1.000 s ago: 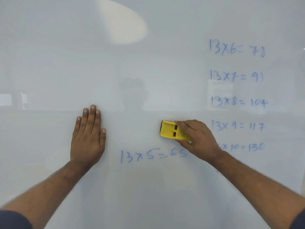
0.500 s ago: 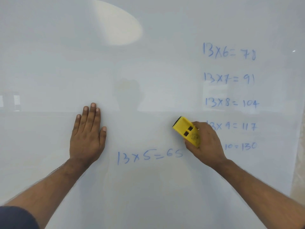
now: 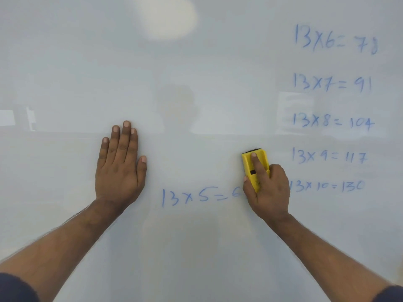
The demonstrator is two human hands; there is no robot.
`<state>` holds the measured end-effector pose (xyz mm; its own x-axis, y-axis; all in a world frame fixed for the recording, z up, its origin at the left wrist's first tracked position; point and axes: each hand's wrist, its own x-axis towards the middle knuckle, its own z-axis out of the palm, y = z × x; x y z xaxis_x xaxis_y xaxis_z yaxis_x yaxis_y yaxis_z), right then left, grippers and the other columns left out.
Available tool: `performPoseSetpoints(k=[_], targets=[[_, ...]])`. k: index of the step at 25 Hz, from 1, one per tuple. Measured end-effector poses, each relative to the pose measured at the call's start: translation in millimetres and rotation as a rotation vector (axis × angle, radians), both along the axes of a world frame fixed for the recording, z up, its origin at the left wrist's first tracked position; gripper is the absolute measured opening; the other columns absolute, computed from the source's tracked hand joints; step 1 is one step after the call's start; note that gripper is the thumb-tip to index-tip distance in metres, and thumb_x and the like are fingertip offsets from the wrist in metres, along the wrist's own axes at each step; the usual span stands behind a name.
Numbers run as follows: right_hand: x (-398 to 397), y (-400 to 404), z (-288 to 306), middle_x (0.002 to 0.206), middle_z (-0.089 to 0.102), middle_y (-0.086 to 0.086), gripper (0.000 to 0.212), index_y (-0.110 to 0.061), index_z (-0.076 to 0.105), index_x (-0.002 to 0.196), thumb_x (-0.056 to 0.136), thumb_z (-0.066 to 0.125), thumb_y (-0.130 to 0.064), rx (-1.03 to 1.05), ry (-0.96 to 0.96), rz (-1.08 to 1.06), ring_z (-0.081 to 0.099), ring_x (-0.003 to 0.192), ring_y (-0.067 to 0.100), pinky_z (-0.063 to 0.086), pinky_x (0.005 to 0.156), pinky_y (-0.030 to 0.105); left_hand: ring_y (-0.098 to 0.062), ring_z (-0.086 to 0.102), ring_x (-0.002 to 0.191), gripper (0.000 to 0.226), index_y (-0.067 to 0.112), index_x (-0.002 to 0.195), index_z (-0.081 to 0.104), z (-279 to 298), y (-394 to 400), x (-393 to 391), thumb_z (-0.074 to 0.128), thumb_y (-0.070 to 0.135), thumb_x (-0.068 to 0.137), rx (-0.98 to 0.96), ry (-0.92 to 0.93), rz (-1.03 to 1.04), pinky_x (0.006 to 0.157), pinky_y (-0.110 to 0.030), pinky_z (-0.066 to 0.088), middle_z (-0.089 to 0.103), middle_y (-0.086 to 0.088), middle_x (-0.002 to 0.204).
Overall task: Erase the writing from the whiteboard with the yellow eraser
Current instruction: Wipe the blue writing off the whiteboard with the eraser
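The whiteboard fills the view. My right hand grips the yellow eraser, held upright against the board with the index finger laid along its back. It covers the end of the blue line "13 x 5 = 6". A column of blue sums, from "13 x 6 = 78" down to "13 x 10 = 130", runs along the right. My left hand lies flat on the board, fingers together, left of the "13 x 5" line.
The board's left and upper parts carry no writing, only a bright light reflection at the top and a faint reflection of a person in the middle. The board's right edge shows at the lower right corner.
My right hand has turned the eraser from lying sideways to upright and shifted it right and down onto the end of the "13 x 5" line, hiding the last digit. The left hand has stayed put.
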<state>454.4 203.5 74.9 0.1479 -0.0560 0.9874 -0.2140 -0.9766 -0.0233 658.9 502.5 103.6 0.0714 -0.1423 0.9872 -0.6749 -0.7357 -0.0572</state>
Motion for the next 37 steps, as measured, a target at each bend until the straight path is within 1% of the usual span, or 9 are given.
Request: performPoseSetpoints(k=[3, 8, 11, 14, 18, 23, 31, 34, 37], targets=[[14, 13, -7, 0.080, 0.035, 0.004, 0.054, -0.024, 0.042, 0.141, 0.090, 0.049, -0.042, 0.057, -0.081, 0.010, 0.035, 0.071, 0.021, 0.034, 0.055, 0.032, -0.023, 0.004, 0.159, 0.062, 0.008, 0.161, 0.014, 0, -3, 1, 0.026, 0.032, 0.105, -0.001, 0.000, 0.006, 0.129, -0.043, 0.005, 0.008, -0.007, 0.170], [37, 54, -5, 0.080, 0.037, 0.006, 0.056, -0.019, 0.045, 0.141, 0.089, 0.055, -0.037, -0.010, -0.105, 0.041, 0.037, 0.071, 0.024, 0.031, 0.058, 0.032, -0.021, 0.001, 0.159, 0.063, 0.008, 0.161, 0.013, 1, -2, 0, 0.025, 0.033, 0.105, -0.001, 0.007, 0.007, 0.129, -0.041, 0.002, 0.008, -0.007, 0.170], [36, 62, -12, 0.077, 0.040, 0.008, 0.055, -0.016, 0.047, 0.139, 0.088, 0.056, -0.036, -0.030, -0.048, 0.077, 0.038, 0.070, 0.025, 0.032, 0.058, 0.032, -0.021, 0.002, 0.159, 0.062, 0.007, 0.161, 0.015, 1, -1, -1, 0.026, 0.032, 0.105, -0.001, -0.001, 0.005, 0.129, -0.042, 0.004, 0.010, -0.008, 0.170], [17, 39, -22, 0.076, 0.044, 0.011, 0.056, -0.016, 0.046, 0.140, 0.089, 0.055, -0.037, -0.106, 0.039, 0.056, 0.042, 0.068, 0.028, 0.039, 0.056, 0.037, -0.021, 0.003, 0.159, 0.062, 0.007, 0.161, 0.016, 1, 1, -1, 0.027, 0.032, 0.105, 0.004, -0.005, -0.002, 0.129, -0.043, 0.005, 0.011, -0.009, 0.170], [-8, -3, -14, 0.079, 0.039, 0.009, 0.056, -0.020, 0.044, 0.141, 0.090, 0.050, -0.041, -0.002, -0.019, -0.051, 0.039, 0.069, 0.026, 0.039, 0.055, 0.035, -0.022, 0.004, 0.158, 0.061, 0.006, 0.160, 0.018, 1, 0, -3, 0.026, 0.032, 0.105, 0.000, -0.014, 0.008, 0.129, -0.043, 0.006, 0.013, -0.010, 0.169], [11, 17, -15, 0.082, 0.035, 0.005, 0.056, -0.022, 0.043, 0.142, 0.091, 0.049, -0.044, 0.136, -0.132, 0.018, 0.037, 0.069, 0.023, 0.036, 0.056, 0.034, -0.024, 0.005, 0.158, 0.061, 0.005, 0.160, 0.018, 0, -3, -3, 0.026, 0.030, 0.105, -0.020, -0.007, 0.010, 0.129, -0.044, 0.007, 0.012, -0.011, 0.169], [55, 95, -8, 0.077, 0.041, 0.008, 0.055, -0.015, 0.049, 0.138, 0.087, 0.056, -0.035, -0.035, -0.044, 0.105, 0.038, 0.068, 0.025, 0.031, 0.057, 0.033, -0.022, 0.003, 0.158, 0.061, 0.005, 0.160, 0.017, -1, -2, -3, 0.025, 0.031, 0.105, -0.003, -0.013, 0.007, 0.129, -0.043, 0.005, 0.012, -0.010, 0.169], [40, 80, -16, 0.075, 0.043, 0.010, 0.056, -0.016, 0.049, 0.139, 0.087, 0.057, -0.036, -0.150, 0.070, 0.112, 0.041, 0.066, 0.027, 0.035, 0.056, 0.036, -0.022, 0.003, 0.158, 0.062, 0.005, 0.160, 0.017, 1, 4, -3, 0.026, 0.031, 0.105, 0.022, -0.018, 0.009, 0.129, -0.043, 0.006, 0.011, -0.010, 0.169], [17, 45, -19, 0.074, 0.043, 0.010, 0.056, -0.016, 0.049, 0.139, 0.087, 0.056, -0.036, -0.136, 0.070, 0.043, 0.042, 0.066, 0.028, 0.039, 0.055, 0.038, -0.025, 0.007, 0.158, 0.062, 0.005, 0.160, 0.017, -1, 4, -2, 0.026, 0.031, 0.105, 0.036, -0.025, 0.013, 0.129, -0.044, 0.007, 0.012, -0.011, 0.169]])
